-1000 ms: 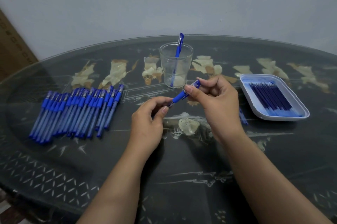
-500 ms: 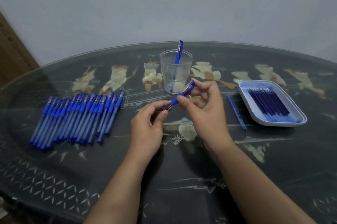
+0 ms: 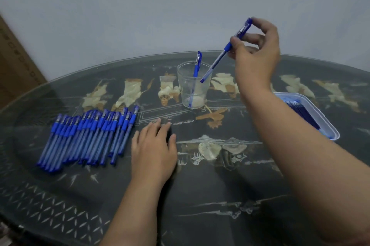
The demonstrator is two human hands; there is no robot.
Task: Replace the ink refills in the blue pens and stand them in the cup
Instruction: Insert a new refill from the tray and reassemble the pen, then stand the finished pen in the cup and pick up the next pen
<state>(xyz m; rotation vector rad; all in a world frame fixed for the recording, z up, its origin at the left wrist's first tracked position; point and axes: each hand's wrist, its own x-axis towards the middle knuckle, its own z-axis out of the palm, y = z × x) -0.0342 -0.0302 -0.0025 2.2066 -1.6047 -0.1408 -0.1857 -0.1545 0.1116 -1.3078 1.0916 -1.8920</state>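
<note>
My right hand (image 3: 257, 53) is raised above and right of the clear plastic cup (image 3: 186, 89) and grips a blue pen (image 3: 218, 59) by its cap end. The pen slants down to the left, its tip over the cup's right rim. One blue pen (image 3: 195, 71) stands inside the cup. My left hand (image 3: 154, 151) lies flat on the table with fingers apart and holds nothing, just right of a row of several blue pens (image 3: 88, 137).
A white tray (image 3: 328, 123) with several dark blue refills (image 3: 302, 111) sits at the right, partly hidden behind my right forearm. The glass-topped dark table (image 3: 200, 195) has a curved far edge near a grey wall. A brown cardboard box (image 3: 16, 65) stands at the far left.
My left hand let go of the pen and dropped flat onto the table. My right hand lifted the pen up and back, tilting its tip over the cup.
</note>
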